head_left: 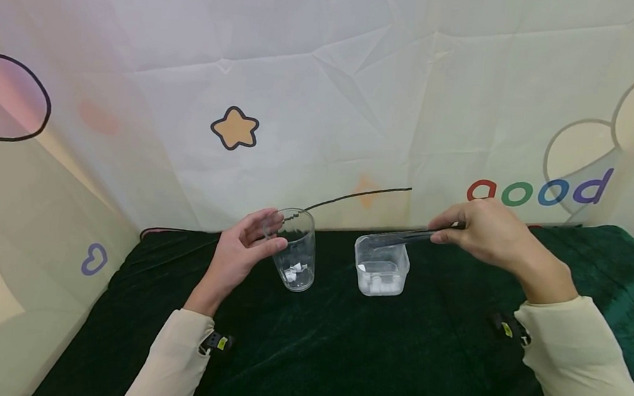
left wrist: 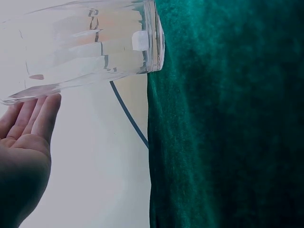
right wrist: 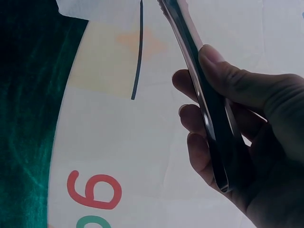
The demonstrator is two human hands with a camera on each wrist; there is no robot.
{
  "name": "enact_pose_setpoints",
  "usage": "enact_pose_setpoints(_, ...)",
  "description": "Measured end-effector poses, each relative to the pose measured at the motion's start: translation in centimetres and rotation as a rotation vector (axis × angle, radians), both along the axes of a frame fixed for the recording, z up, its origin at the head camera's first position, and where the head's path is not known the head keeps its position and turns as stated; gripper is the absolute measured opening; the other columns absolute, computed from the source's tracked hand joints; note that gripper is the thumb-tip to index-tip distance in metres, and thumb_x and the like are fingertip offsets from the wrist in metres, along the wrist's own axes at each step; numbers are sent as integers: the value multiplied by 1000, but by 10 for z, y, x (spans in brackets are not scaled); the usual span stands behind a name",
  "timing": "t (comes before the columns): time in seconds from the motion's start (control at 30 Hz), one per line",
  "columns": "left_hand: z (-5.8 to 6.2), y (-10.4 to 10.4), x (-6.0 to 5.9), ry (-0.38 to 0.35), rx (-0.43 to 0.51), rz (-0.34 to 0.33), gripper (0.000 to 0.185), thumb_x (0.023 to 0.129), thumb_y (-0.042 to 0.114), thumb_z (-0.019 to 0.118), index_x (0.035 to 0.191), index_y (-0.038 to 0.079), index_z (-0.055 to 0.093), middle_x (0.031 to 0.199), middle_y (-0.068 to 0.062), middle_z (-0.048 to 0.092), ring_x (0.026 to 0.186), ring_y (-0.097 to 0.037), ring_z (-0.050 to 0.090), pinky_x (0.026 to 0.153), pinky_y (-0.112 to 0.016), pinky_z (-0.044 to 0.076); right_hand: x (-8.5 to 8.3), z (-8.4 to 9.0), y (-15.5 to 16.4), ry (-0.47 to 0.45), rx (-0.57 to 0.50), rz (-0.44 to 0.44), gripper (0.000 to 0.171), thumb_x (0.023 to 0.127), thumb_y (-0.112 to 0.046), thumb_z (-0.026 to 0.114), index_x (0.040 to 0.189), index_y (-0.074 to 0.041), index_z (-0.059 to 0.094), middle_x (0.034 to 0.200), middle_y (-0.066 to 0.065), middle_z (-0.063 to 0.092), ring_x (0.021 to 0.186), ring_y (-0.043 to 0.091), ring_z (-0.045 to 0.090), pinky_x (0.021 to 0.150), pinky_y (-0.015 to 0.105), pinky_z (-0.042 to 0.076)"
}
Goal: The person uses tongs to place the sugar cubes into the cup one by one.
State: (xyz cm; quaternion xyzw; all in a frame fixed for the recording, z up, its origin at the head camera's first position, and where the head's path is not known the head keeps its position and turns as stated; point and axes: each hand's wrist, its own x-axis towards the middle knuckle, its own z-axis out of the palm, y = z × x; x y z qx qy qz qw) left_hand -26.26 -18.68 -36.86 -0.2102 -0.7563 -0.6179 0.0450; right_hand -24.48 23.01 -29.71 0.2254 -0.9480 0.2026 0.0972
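On the worktop (head_left: 370,366), your left hand (head_left: 238,255) lay relaxed, fingers touching the glass (head_left: 297,250). Just right stood the container (head_left: 381,268); your right hand (head_left: 489,232) pinched the tongs (head_left: 404,236), long axis pointing left over it.

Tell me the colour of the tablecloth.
Dark green tablecloth; the head view shows it best.

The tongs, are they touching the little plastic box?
Cannot tell. In the head view the tongs cross over the plastic box's rim, but no view shows contact or a gap plainly.
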Motion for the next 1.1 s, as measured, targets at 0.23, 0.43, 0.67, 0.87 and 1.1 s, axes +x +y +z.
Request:
enact_pose_setpoints(0.23, -1, -1, 2, 0, -7, 9, 59, 101, 14, 75, 155, 9, 51, 153, -9, 59, 139, -20, 57, 109, -28, 49, 2, 0, -1, -6, -2, 12, 18, 93, -10, 83, 110, -4, 83, 108, 14, 79, 99, 35, 75, 87, 59, 59)
enact_pose_setpoints(0.43, -3, 1, 1, -4, -9, 16, 59, 101, 16, 75, 155, 10, 51, 151, -5, 60, 139, -20, 57, 110, -28, 49, 4, 0, -1, 6, 18, 26, 18, 91, -8, 84, 109, -5, 84, 105, 12, 80, 97, 34, 75, 87, 57, 60)
enact_pose_setpoints(0.67, -4, 1, 0, 0, -8, 12, 59, 101, 15, 75, 155, 10, 51, 153, -8, 59, 139, -21, 57, 109, -28, 49, 1, 4, -3, -4, 83, 88, 15, 93, -10, 83, 107, -7, 84, 105, 9, 80, 97, 31, 75, 88, 57, 60)
enact_pose_setpoints(0.87, -4, 1, -1, -7, -4, 7, 59, 101, 14, 75, 155, 10, 51, 152, -6, 59, 139, -21, 57, 109, -29, 50, -4, 13, -11, -35, 150, 117, 13, 91, -10, 84, 104, -8, 84, 101, 6, 79, 91, 24, 73, 84, 55, 61)
enact_pose_setpoints(1.1, -1, 1, -2, -3, -13, 14, 61, 101, 16, 76, 156, 10, 50, 153, -8, 59, 139, -21, 57, 109, -29, 50, -9, 25, -21, -37, 262, 151, 11, 89, -9, 86, 99, -11, 85, 94, 0, 77, 81, 17, 68, 75, 47, 62)
